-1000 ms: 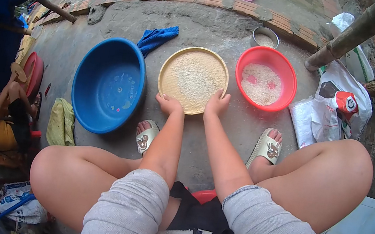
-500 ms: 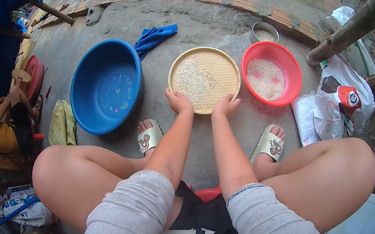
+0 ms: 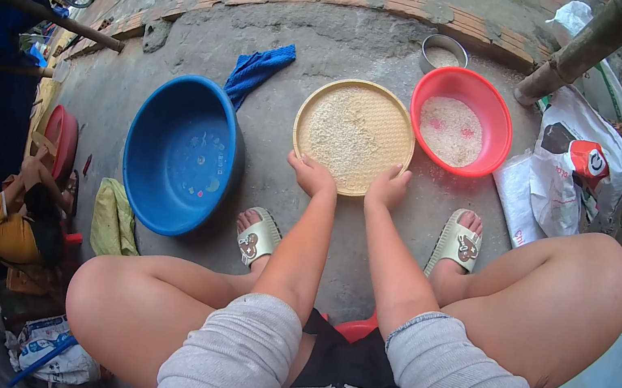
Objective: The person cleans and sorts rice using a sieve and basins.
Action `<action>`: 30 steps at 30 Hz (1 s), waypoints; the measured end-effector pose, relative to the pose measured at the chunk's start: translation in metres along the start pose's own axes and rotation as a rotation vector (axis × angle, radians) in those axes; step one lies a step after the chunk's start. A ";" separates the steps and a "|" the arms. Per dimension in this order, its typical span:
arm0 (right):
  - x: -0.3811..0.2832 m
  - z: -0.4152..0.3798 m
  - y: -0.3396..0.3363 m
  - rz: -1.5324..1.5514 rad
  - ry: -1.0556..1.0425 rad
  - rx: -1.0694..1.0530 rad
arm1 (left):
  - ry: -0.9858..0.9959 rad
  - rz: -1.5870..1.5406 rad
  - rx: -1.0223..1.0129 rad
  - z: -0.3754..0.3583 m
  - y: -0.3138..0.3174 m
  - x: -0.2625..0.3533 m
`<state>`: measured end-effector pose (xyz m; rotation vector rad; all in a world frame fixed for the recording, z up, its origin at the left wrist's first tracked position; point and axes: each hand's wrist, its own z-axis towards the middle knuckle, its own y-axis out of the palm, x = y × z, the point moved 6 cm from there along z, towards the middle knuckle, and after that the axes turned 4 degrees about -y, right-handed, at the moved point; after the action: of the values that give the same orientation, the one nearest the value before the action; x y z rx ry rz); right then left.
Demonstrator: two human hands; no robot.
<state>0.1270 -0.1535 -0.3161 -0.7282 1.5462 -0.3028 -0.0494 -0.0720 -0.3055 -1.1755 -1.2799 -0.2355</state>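
Note:
A round woven winnowing tray [image 3: 386, 137] is held out in front of me, with pale rice grains [image 3: 342, 133] heaped over its left and middle part. My left hand [image 3: 314, 175] grips the near left rim, and my right hand [image 3: 388, 185] is closed on the near right rim. Just right of the tray stands a red plastic basin [image 3: 498, 135] with rice [image 3: 450, 133] in it. Behind that basin is a small metal bowl [image 3: 443, 52], also with grains inside. To the left sits a large blue basin [image 3: 183, 148] that shows only stickers or marks on its bottom.
A blue cloth [image 3: 257, 74] lies behind the blue basin, and a yellow-green sack [image 3: 114, 219] in front of it. White bags [image 3: 566, 167] and a bamboo pole [image 3: 567, 64] stand at right. Another person [image 3: 13, 226] sits at far left near a red tub [image 3: 64, 136].
The view has shifted, so most things appear slightly further right. In the tray, the grains have gathered into a more compact heap toward the middle. Both hands keep hold of the rim.

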 end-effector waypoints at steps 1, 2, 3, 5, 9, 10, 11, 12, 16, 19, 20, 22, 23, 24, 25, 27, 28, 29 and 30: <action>-0.004 -0.001 0.003 0.005 -0.050 -0.041 | -0.015 0.010 0.003 0.003 -0.004 -0.001; -0.006 -0.004 0.005 -0.012 -0.065 -0.032 | -0.040 0.016 0.012 0.014 -0.014 -0.004; -0.009 -0.012 0.018 -0.017 -0.089 -0.153 | -0.089 0.033 0.013 0.027 -0.021 -0.012; -0.012 -0.025 0.033 -0.036 -0.121 -0.333 | -0.151 0.054 0.016 0.032 -0.027 -0.023; -0.011 -0.022 0.030 -0.130 -0.210 -0.274 | -0.096 0.285 0.115 0.036 -0.029 -0.027; -0.011 -0.018 0.028 -0.208 -0.261 -0.254 | -0.005 0.355 0.205 0.033 -0.029 -0.023; -0.008 -0.015 0.029 -0.210 -0.252 -0.255 | -0.001 0.364 0.202 0.034 -0.025 -0.026; -0.005 -0.012 0.029 -0.258 -0.287 -0.225 | -0.026 0.409 0.187 0.033 -0.021 -0.028; 0.003 -0.006 0.030 -0.360 -0.323 -0.210 | -0.035 0.547 0.181 0.028 -0.016 -0.030; 0.004 -0.006 0.032 -0.381 -0.318 -0.191 | -0.015 0.662 0.175 0.029 -0.013 -0.031; 0.005 -0.006 0.032 -0.382 -0.306 -0.186 | -0.014 0.666 0.172 0.030 -0.012 -0.031; 0.006 -0.006 0.033 -0.405 -0.299 -0.175 | 0.067 0.752 0.183 0.031 -0.009 -0.024; 0.006 -0.006 0.033 -0.424 -0.299 -0.164 | 0.069 0.755 0.180 0.031 -0.008 -0.023; 0.007 -0.006 0.034 -0.426 -0.294 -0.163 | 0.136 0.754 0.174 0.030 -0.006 -0.016; 0.006 -0.006 0.032 -0.372 -0.307 -0.103 | 0.202 0.753 0.169 0.030 -0.003 -0.011; 0.005 -0.007 0.030 -0.321 -0.318 -0.043 | 0.399 0.800 0.154 0.035 0.007 -0.014; 0.004 -0.007 0.030 -0.328 -0.333 -0.034 | 0.595 0.839 0.138 0.033 0.016 -0.013; 0.003 -0.007 0.030 -0.335 -0.349 -0.024 | 0.594 0.840 0.136 0.036 0.019 -0.019; 0.003 -0.007 0.030 -0.338 -0.349 -0.024 | 0.627 0.879 0.085 0.035 0.023 -0.017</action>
<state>0.1128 -0.1339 -0.3352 -1.0065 1.0965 -0.3850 -0.0602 -0.0424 -0.3375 -1.3392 -0.1702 0.1038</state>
